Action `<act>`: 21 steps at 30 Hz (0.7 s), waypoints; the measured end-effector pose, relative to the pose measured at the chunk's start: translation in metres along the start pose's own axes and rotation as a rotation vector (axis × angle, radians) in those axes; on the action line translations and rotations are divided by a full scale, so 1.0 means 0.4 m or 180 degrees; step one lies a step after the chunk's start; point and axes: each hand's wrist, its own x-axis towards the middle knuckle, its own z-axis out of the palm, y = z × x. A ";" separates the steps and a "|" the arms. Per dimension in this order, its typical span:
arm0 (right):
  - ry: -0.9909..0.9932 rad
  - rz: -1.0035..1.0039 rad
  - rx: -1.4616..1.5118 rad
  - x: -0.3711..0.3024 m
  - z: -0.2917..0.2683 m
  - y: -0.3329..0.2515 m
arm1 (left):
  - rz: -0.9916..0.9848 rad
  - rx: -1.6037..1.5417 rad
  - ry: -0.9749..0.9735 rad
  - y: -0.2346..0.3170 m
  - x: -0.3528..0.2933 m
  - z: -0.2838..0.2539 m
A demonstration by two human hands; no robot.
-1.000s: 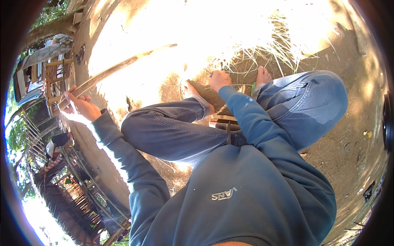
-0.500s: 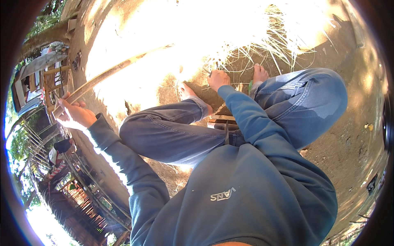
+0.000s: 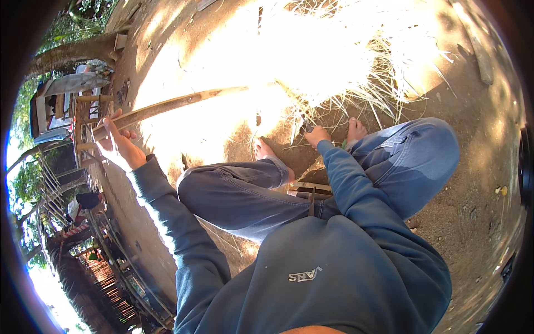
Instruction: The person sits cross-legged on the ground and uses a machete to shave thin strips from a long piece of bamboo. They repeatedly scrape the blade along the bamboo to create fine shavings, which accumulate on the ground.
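head view shows the left hand (image 3: 121,147) with fingers clamped on the lower end of a long wooden strip (image 3: 161,107), its long axis slanting up and rightward into glare. the right hand (image 3: 317,136), well apart from that end, curls near pale fibres (image 3: 384,75); its grip i cannot tell.

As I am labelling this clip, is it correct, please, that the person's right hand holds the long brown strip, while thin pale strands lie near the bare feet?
One detail is wrong: the head view shows the long brown strip held in the left hand, not the right hand. The thin pale strands do lie near the bare feet.
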 end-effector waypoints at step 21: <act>0.1110 0.0209 0.0480 -0.053 -0.067 -0.034 | -0.0062 0.0200 -0.0808 -0.021 -0.008 -0.003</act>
